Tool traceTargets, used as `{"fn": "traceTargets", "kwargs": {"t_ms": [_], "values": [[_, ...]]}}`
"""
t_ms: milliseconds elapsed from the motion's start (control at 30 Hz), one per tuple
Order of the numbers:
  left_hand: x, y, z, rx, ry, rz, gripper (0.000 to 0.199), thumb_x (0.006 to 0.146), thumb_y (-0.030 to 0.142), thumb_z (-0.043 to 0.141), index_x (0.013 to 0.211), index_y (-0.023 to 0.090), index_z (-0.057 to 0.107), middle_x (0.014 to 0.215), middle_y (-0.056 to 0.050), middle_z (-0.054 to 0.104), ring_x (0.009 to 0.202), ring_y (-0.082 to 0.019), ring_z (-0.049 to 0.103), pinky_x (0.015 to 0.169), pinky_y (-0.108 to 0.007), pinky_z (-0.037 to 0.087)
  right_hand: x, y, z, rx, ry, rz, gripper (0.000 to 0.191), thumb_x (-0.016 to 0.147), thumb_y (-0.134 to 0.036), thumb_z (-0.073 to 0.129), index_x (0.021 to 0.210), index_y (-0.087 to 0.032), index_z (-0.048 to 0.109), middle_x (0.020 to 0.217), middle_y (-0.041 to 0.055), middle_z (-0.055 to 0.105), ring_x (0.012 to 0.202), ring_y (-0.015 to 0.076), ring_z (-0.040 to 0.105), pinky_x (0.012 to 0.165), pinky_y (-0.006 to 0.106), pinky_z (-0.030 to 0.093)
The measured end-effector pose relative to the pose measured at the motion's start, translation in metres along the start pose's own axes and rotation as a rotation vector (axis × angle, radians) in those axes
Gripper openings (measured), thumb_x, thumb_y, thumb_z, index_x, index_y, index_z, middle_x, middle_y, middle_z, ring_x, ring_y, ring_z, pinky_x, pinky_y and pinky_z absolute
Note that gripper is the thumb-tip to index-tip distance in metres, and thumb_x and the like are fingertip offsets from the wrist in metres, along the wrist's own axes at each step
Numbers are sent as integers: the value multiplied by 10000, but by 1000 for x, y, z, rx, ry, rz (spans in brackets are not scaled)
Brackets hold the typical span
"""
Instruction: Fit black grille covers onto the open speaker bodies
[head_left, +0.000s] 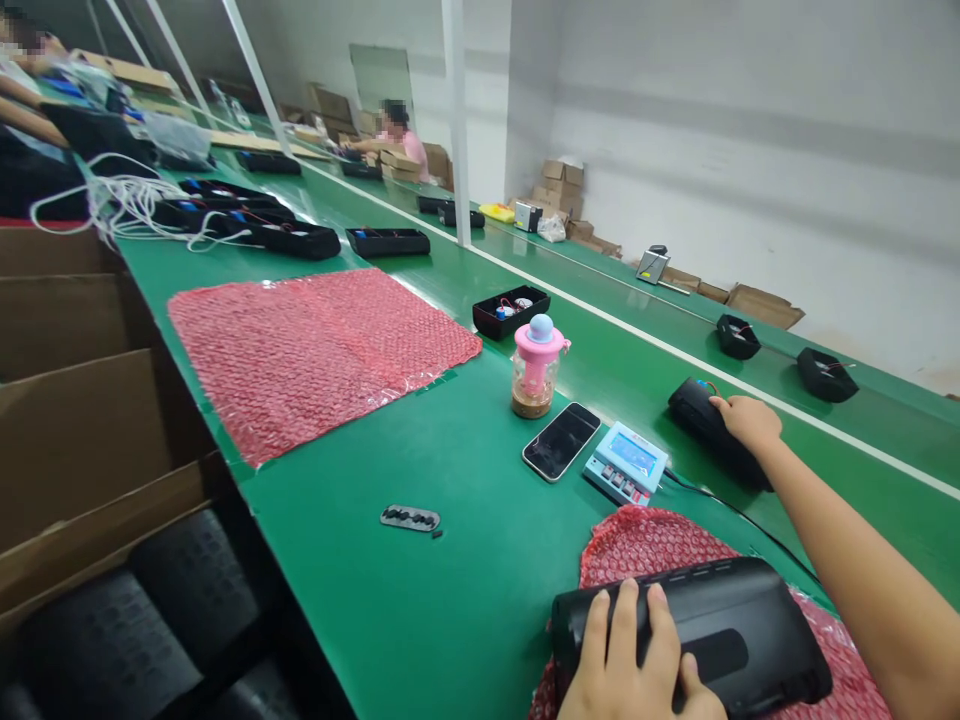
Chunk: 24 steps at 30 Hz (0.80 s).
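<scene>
My left hand (630, 660) grips a black speaker housing (765, 620), its fingers over the top and the thumb against the near face. Beneath this housing lies a red bubble-wrap sheet (660, 535). My right arm stretches forward, and my right hand (750, 425) is closed on the end of a second black speaker housing (712, 430) on the green belt. A blue connector and a red wire show at that end. Between the two housings and to the left sits a light-blue tester (626, 462) with a small screen and a black cable.
A phone (562, 440) and a pink-lidded bottle (536, 370) stand left of the tester. Another red bubble-wrap sheet (322, 360) lies farther left. Near the edge is a small grey strip (409, 517). Open housings (510, 310) line the belt; co-workers sit farther back.
</scene>
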<state>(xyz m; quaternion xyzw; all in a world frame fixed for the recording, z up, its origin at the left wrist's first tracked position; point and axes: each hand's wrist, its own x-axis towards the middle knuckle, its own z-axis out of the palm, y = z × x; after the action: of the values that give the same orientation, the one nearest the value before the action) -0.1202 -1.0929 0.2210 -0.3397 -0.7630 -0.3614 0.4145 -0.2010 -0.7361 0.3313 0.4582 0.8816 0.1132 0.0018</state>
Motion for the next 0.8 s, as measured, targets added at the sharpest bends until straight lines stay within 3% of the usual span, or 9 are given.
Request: {"fn": "traceTargets", "kwargs": {"t_ms": [167, 367, 533, 633, 800], "values": [[0, 1, 1, -3, 19, -6, 214, 797, 242, 499, 883, 202, 691, 812, -42, 732, 797, -170, 651, 759, -267, 533, 7, 2, 3, 90, -25, 103, 396, 956, -484, 479, 1094, -130, 588, 1104, 94, 590, 997, 205, 579, 889, 422, 485], [-9, 1, 6, -35, -38, -40, 257, 778, 338, 537, 931, 188, 680, 890, -88, 724, 831, -224, 658, 719, -332, 553, -2, 15, 1, 213, 1, 144, 401, 960, -503, 458, 1037, -138, 607, 1048, 79, 610, 968, 192, 585, 887, 412, 480], [-9, -4, 2, -48, -67, 215, 90, 706, 222, 651, 765, 241, 586, 1006, -55, 706, 927, -262, 646, 822, -418, 512, -28, 37, -16, 332, 72, 187, 508, 957, -584, 389, 914, -134, 620, 896, 59, 625, 816, 157, 595, 790, 345, 491], [-2, -6, -9, -91, -179, 245, 141, 714, 288, 676, 823, 265, 589, 1072, -74, 691, 984, -291, 629, 834, -449, 498, -50, 54, -35, 386, 152, 174, 628, 937, -664, 310, 802, -133, 617, 759, 45, 604, 681, 139, 559, 672, 293, 460], [17, -9, -31, -162, -540, 210, 320, 686, 405, 725, 969, 277, 649, 1223, -120, 624, 1092, -331, 584, 914, -501, 469, -99, 84, -72, 435, 291, 73, 715, 859, -764, 250, 529, -182, 503, 555, 41, 488, 571, 159, 462, 532, 273, 303]]}}
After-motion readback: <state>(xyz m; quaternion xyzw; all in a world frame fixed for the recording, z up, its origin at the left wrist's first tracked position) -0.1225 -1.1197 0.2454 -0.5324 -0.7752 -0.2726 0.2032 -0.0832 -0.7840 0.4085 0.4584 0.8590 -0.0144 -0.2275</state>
